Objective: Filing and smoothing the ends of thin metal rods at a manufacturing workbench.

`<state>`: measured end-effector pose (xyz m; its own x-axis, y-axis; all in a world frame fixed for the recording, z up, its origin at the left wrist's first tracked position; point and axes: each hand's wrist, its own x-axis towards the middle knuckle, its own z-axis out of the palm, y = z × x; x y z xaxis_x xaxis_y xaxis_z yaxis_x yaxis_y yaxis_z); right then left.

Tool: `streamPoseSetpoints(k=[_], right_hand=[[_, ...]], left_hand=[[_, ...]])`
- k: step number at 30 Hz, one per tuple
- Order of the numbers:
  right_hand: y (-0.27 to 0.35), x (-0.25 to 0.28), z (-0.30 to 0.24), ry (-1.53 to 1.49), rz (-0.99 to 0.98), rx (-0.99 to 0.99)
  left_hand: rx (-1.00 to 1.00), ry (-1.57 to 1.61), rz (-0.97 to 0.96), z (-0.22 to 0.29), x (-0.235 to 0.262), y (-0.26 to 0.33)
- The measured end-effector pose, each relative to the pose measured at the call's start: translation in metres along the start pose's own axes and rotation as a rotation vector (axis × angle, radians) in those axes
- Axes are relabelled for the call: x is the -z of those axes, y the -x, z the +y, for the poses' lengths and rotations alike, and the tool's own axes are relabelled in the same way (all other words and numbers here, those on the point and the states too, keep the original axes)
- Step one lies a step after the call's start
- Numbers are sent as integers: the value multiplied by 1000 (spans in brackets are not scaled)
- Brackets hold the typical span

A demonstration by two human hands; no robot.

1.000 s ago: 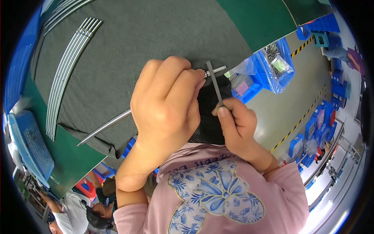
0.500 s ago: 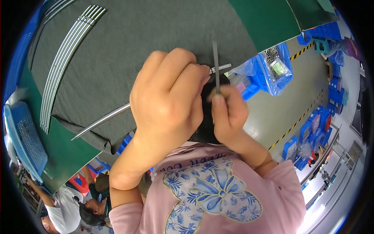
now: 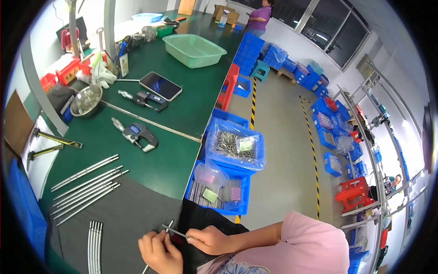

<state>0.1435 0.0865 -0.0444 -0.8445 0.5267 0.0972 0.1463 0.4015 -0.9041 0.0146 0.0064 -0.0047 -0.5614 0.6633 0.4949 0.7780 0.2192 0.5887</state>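
Observation:
At the lower edge, my left hand (image 3: 159, 252) is closed around a slim shiny metal rod (image 3: 170, 224). Its tip sticks up past the fingers and its other end runs down below the hand. My right hand (image 3: 207, 240) pinches a thin flat file (image 3: 176, 231), a narrow grey strip that crosses the rod close to its tip. Whether the two touch is too small to tell. Both hands are over the dark grey cloth (image 3: 132, 214). On its left part lie a bundle of similar rods (image 3: 95, 246) and several more rods (image 3: 89, 196), side by side.
Beyond the cloth, the green table (image 3: 182, 157) holds two digital micrometers (image 3: 139, 135), a phone (image 3: 160, 86), a metal bowl (image 3: 86, 100) and a green basket (image 3: 194, 50). Blue bins (image 3: 235, 146) of metal parts stand against its right edge. A person (image 3: 260, 18) stands far back.
The view has swung up and away, bringing the far table and room in and putting my hands lower in the picture. Both hands keep hold of the rod and file.

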Motion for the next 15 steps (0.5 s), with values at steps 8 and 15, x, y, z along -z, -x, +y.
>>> streamPoseSetpoints(k=[8,15], right_hand=[[-9,-1,4,-7,-1,26],[-9,-2,5,-29,1,23]], left_hand=[[-5,-4,27,-5,-2,-5],[-12,-9,33,-4,-2,-6]])
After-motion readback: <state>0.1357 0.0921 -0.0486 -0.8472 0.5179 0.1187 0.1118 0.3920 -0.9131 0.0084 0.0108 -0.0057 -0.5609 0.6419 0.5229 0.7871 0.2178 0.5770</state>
